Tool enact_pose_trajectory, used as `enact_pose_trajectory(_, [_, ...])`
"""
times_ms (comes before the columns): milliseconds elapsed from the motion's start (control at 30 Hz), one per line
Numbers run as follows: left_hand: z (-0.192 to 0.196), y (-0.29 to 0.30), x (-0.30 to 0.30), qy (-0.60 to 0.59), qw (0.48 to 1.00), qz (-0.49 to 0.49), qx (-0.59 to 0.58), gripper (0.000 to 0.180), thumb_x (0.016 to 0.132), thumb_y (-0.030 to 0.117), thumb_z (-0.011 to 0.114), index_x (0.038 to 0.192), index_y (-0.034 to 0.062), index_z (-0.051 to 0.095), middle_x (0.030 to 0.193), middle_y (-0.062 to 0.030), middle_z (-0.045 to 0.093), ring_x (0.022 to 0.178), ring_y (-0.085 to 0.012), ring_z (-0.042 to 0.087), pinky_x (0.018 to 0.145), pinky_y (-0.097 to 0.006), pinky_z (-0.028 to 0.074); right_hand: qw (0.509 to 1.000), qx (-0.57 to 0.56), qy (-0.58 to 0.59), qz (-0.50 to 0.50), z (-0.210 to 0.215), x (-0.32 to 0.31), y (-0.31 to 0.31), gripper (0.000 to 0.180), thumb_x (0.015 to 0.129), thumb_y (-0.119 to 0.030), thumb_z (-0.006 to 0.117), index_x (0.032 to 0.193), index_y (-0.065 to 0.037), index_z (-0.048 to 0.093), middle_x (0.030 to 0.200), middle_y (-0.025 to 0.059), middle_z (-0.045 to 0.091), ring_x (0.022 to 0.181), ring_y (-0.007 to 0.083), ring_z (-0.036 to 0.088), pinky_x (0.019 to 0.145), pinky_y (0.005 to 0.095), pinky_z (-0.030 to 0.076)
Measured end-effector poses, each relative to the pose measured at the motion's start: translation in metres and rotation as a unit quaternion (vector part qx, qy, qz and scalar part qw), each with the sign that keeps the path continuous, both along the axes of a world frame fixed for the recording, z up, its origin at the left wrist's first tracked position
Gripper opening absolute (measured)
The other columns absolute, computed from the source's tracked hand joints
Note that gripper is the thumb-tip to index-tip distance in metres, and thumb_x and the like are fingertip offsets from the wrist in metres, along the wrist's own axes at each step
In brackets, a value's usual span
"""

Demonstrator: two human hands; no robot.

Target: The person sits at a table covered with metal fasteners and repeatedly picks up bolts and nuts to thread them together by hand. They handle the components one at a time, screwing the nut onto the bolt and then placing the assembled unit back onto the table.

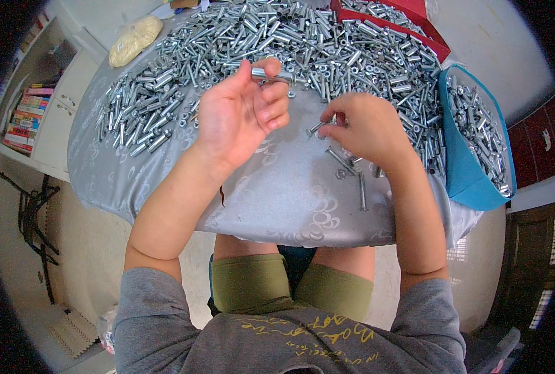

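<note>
My left hand [240, 112] is raised over the table, palm turned up. Its thumb and fingers are closed on an expansion bolt [271, 75], a shiny metal sleeve with a thinner threaded end pointing right. To the right, my right hand [368, 128] pinches a bolt [315, 129] between thumb and fingertips; the head end sticks out to the left and the rest is hidden by the fingers. Just below that hand, a loose bolt [341, 160], a nut [340, 174] and another long bolt [363, 192] lie on the cloth.
A wide heap of metal bolts, sleeves and nuts [258, 31] covers the far table. A blue fabric bin [464, 168] of bolts stands at the right, a red box [436, 47] at the far right. A tied yellowish bag [134, 40] lies far left on the silver tablecloth [271, 209].
</note>
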State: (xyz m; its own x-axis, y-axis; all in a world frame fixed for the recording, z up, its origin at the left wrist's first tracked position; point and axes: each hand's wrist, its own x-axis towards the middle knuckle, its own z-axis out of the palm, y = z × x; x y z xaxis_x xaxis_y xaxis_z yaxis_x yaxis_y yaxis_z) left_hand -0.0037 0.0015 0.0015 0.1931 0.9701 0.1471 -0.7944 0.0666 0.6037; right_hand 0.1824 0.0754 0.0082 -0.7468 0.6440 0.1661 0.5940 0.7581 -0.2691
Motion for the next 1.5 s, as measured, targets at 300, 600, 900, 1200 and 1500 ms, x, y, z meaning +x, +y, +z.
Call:
enact_pose_trajectory(300, [0.001,-0.001,-0.001,-0.010,1.000,0.003,-0.003,0.023,0.089,0.033,0.037,0.089,0.0105,0.041,0.065,0.0016,0.034,0.056,-0.0098,0.031,0.054,-0.024,0.028,0.998,0.018,0.064,-0.004,-0.007,-0.003,0.001,0.018,0.068,-0.024,0.062,0.080,-0.011,0.065,0.071,0.0088,0.062,0.067,0.0254,0.060,0.059,0.0348,0.047])
enact_pose_trajectory(600, [-0.002,0.000,-0.002,-0.011,1.000,0.017,-0.011,0.024,0.090,0.032,0.035,0.090,0.0097,0.041,0.064,0.0015,0.033,0.056,-0.0101,0.031,0.054,-0.024,0.028,0.995,0.031,0.092,-0.021,-0.005,-0.004,0.002,0.020,0.068,-0.027,0.063,0.080,-0.010,0.064,0.071,0.0079,0.060,0.066,0.0251,0.058,0.058,0.0342,0.046])
enact_pose_trajectory(900, [-0.001,0.001,-0.002,-0.007,1.000,0.018,-0.014,0.024,0.089,0.032,0.036,0.091,0.0097,0.042,0.064,0.0014,0.033,0.055,-0.0100,0.031,0.054,-0.024,0.028,0.960,0.235,0.141,0.056,-0.038,-0.026,0.020,0.028,0.074,-0.029,0.059,0.098,-0.015,0.062,0.110,0.0137,0.051,0.103,0.0323,0.044,0.086,0.0398,0.036])
enact_pose_trajectory(1200, [-0.004,0.001,-0.001,-0.013,1.000,0.009,-0.012,0.034,0.091,0.036,0.027,0.089,0.0068,0.043,0.065,-0.0004,0.038,0.055,-0.0121,0.033,0.054,-0.025,0.030,0.968,0.221,0.112,0.036,-0.047,-0.034,0.024,0.020,0.073,-0.026,0.059,0.090,-0.018,0.065,0.110,0.0108,0.052,0.108,0.0310,0.040,0.091,0.0412,0.030])
enact_pose_trajectory(1500, [-0.003,0.001,-0.002,-0.010,1.000,0.006,-0.010,0.033,0.091,0.036,0.027,0.089,0.0069,0.043,0.064,-0.0002,0.038,0.055,-0.0120,0.033,0.054,-0.025,0.030,0.989,0.091,0.113,0.030,-0.033,-0.031,0.020,0.016,0.070,-0.019,0.062,0.083,-0.009,0.064,0.086,0.0041,0.061,0.086,0.0229,0.053,0.077,0.0357,0.040])
